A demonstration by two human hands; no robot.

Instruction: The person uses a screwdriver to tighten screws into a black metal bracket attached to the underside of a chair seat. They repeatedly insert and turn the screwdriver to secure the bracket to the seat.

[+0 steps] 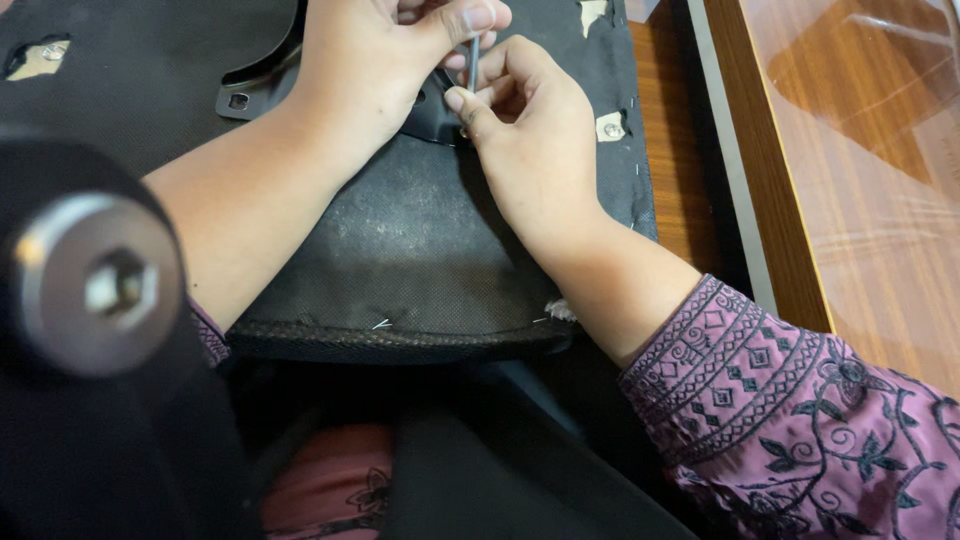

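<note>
A thin metal rod (pixel 473 62), probably a hex key or a small driver, stands nearly upright between the two hands, its lower end hidden where it meets a black metal bracket (pixel 430 118). What the tip sits in cannot be made out, since fingers cover that spot.

The left hand (pixel 375 65) comes in from the left, and its thumb and fingertips pinch the upper part of the rod; the top of this hand is cut off by the frame edge. The right hand (pixel 530 130) lies just to the right, fingers curled, with the forefinger and thumb closed on the lower part of the rod close above the bracket.

Beneath both hands lies the black fabric underside of a chair seat (pixel 420 260), dusty in the middle, with stitched edging along its near rim. Right of the right hand's knuckles, a small pale patch with a screw (pixel 610 127) shows through the fabric. Farther right runs a wooden tabletop (pixel 850 200) under a clear sheet. Near the left forearm, a blurred steel bolt head with a hex socket (pixel 100 285) looms close to the camera. A patterned purple sleeve (pixel 790 420) covers the right arm.
</note>
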